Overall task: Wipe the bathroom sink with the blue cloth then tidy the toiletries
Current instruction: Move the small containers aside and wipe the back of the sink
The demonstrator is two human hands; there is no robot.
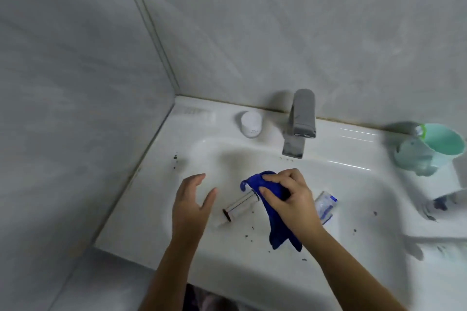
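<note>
The white sink (pixel 353 174) fills the lower half of the view, with dark specks of dirt scattered over its basin and rim. My right hand (pixel 290 199) grips the blue cloth (pixel 274 212) above the middle of the basin, and the cloth hangs down from my fist. My left hand (pixel 192 204) hovers open over the basin's left side, fingers spread. A small clear bottle with a dark cap (pixel 238 206) lies on its side in the basin between my hands. A white and blue tube (pixel 326 206) lies in the basin, partly hidden behind my right hand.
A chrome faucet (pixel 300 121) stands at the back of the sink. A white jar (pixel 251 124) sits on the rim left of it. At the right are a green cup (pixel 444 142), a pale green object (pixel 414 156) and blurred toiletries (pixel 442 203). Tiled walls enclose the left and back.
</note>
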